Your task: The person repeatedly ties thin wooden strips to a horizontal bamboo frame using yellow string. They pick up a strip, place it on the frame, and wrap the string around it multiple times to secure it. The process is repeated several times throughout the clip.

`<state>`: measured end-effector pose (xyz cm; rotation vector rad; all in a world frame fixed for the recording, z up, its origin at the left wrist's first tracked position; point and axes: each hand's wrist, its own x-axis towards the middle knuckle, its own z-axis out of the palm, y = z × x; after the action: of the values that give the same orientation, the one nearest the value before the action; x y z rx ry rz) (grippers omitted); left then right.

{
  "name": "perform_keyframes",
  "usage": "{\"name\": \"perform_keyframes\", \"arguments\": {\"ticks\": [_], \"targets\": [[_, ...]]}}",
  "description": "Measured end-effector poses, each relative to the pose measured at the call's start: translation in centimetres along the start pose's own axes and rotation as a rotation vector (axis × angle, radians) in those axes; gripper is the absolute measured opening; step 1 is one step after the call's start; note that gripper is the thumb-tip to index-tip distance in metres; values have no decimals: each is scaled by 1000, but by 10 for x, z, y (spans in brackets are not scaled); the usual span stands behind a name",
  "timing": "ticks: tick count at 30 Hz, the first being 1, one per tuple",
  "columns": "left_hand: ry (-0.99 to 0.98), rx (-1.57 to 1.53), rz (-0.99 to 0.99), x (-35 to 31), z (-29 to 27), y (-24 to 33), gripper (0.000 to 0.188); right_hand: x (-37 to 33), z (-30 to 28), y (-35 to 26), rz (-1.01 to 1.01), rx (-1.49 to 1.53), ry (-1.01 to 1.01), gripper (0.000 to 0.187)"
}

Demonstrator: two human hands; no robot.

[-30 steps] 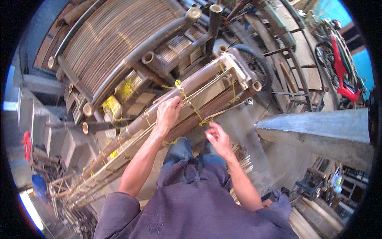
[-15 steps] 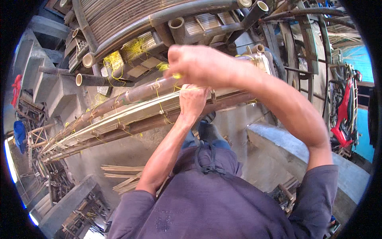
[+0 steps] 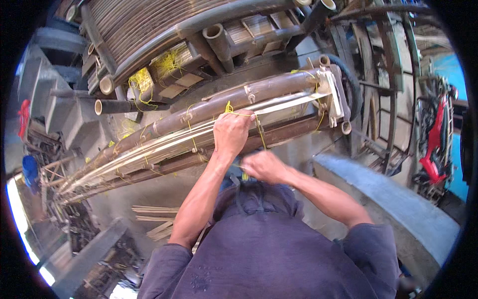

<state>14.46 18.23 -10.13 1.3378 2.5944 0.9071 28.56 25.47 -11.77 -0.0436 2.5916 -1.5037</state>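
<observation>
A long bamboo frame of two dark poles (image 3: 172,118) crosses in front of me, with pale bamboo strips (image 3: 294,102) laid lengthwise between them. My left hand (image 3: 231,133) is closed over the strips, pinching yellow twine (image 3: 259,128) against them near the frame's middle. Just below the near pole (image 3: 291,132), my right hand (image 3: 265,167) is a fist, somewhat blurred. A bit of yellow twine hangs out beneath it, and a strand stretches toward the frame. Twine loops tie the strips to the poles at several spots. My fingertips are mostly hidden.
Beyond the frame stands a bamboo bench (image 3: 144,30) with tangled yellow twine (image 3: 168,62) underneath. Concrete steps (image 3: 77,117) lie left, and a concrete ledge (image 3: 378,192) runs along the right. Loose strips (image 3: 157,214) lie on the floor. A red motorcycle (image 3: 434,139) stands far right.
My right hand has swung from above the far pole down toward my body, below the near pole, carrying the twine. My left hand stays on the strips; the frame's right end now shows.
</observation>
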Motion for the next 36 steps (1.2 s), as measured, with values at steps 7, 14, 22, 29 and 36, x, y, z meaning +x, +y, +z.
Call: {"name": "perform_keyframes", "arguments": {"ticks": [7, 14, 22, 29, 36], "targets": [[-186, -933, -357, 117, -19, 1, 25, 18, 41, 17, -17, -287, 242, 20], [-645, -8, -211, 160, 49, -80, 38, -12, 16, -10, 91, -102, 402, 11], [-726, -416, -49, 146, 67, 68, 33, -163, 17, 78, 960, 316, 856, 24], [-407, 192, -370, 165, -30, -69, 22, -139, -35, 67, 631, 630, 923, 22], [-982, -681, -519, 226, 134, 31, 83, -91, -62, 118, 894, 441, 420, 21]]}}
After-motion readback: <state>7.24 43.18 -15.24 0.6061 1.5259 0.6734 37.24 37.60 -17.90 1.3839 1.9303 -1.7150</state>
